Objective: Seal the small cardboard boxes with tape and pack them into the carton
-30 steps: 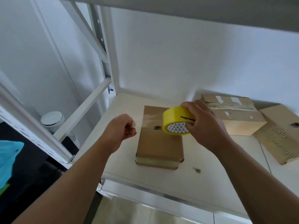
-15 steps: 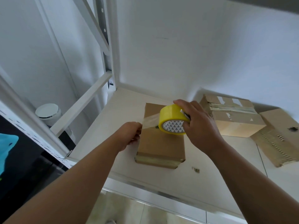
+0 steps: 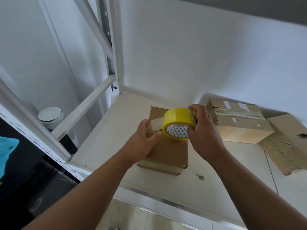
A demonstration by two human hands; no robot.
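A small brown cardboard box [image 3: 167,155] lies on the white shelf [image 3: 116,130], with clear tape over its near edge. My right hand [image 3: 203,133] grips a yellow tape roll [image 3: 178,122] just above the box. A short strip of clear tape [image 3: 155,124] runs from the roll to the left. My left hand [image 3: 143,143] pinches the end of that strip at the box's left edge. A second taped box [image 3: 239,125] stands at the back right. A flattened piece of cardboard [image 3: 289,145] lies at the far right.
White shelf uprights and a diagonal brace [image 3: 83,105] rise on the left. A white round-lidded bin [image 3: 50,116] stands on the floor beyond them. Something turquoise [image 3: 6,156] shows at the left edge. A small scrap [image 3: 200,176] lies near the shelf's front edge.
My left hand came in from the left and took hold of the tape end at the box's left edge. A strip has been pulled off the roll. The roll shifted slightly.
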